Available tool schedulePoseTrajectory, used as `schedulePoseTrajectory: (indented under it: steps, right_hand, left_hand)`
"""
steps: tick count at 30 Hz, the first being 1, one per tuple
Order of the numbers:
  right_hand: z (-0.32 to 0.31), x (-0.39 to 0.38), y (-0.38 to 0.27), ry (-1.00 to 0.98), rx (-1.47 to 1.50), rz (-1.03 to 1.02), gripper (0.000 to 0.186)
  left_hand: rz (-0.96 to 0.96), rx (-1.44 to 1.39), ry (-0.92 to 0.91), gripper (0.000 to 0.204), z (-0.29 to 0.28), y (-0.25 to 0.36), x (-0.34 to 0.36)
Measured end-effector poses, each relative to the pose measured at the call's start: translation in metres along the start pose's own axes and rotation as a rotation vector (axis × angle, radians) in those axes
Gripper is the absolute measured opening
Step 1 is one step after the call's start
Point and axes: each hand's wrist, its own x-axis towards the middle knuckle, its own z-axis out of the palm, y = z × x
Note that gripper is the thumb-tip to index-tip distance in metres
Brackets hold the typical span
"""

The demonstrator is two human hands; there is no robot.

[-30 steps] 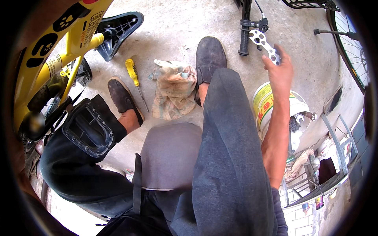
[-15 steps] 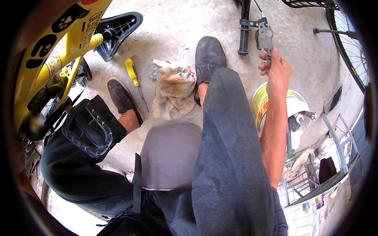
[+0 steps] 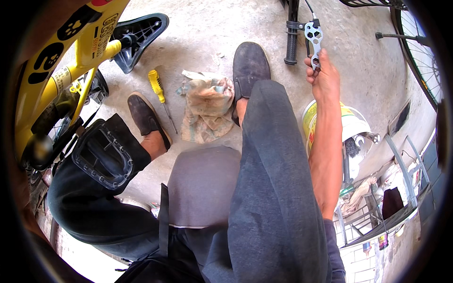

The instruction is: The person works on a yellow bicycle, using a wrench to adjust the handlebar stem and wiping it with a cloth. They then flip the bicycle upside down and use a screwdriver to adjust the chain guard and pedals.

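Note:
My right hand (image 3: 322,75) is closed on the lower end of a flat silver multi-hole wrench (image 3: 314,40), held upright in front of a black bicycle brake lever and grip (image 3: 290,56) at the top right. I cannot tell whether the wrench touches the lever. My left hand is not visible. Below my right hand a white bucket (image 3: 354,120) holds metal tools. A yellow-handled screwdriver (image 3: 155,82) and a stained rag (image 3: 205,106) lie on the floor between my shoes.
A yellow bicycle frame (image 3: 66,70) and black saddle (image 3: 141,37) are at left. A spoked wheel (image 3: 410,52) stands at upper right, a metal rack (image 3: 410,198) at lower right. A grey seat pad (image 3: 200,184) is between my legs, a black pad (image 3: 101,155) on my left leg.
My right hand has moved slightly left, its fingers wrapped further round the wrench, which has turned from a tilted position to upright over the brake lever.

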Motion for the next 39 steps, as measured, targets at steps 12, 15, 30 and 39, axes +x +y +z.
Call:
schedulePoseTrajectory:
  steps: [12, 15, 30, 39]
  right_hand:
    - [0.023, -0.011, 0.007, 0.181, -0.079, -0.01, 0.039]
    - [0.037, -0.018, 0.013, 0.225, -0.04, 0.008, 0.039]
    - [0.018, -0.006, 0.005, 0.098, -0.081, -0.079, 0.04]
    - [0.013, -0.006, -0.003, 0.143, -0.217, -0.118, 0.039]
  left_hand:
    - [0.0, -0.006, -0.006, 0.052, 0.002, 0.004, 0.002]
    - [0.001, -0.008, -0.009, 0.052, 0.003, 0.006, 0.002]
    - [-0.004, -0.013, -0.016, 0.051, 0.004, 0.009, 0.003]
    - [-0.01, -0.018, -0.016, 0.051, 0.003, 0.01, 0.001]
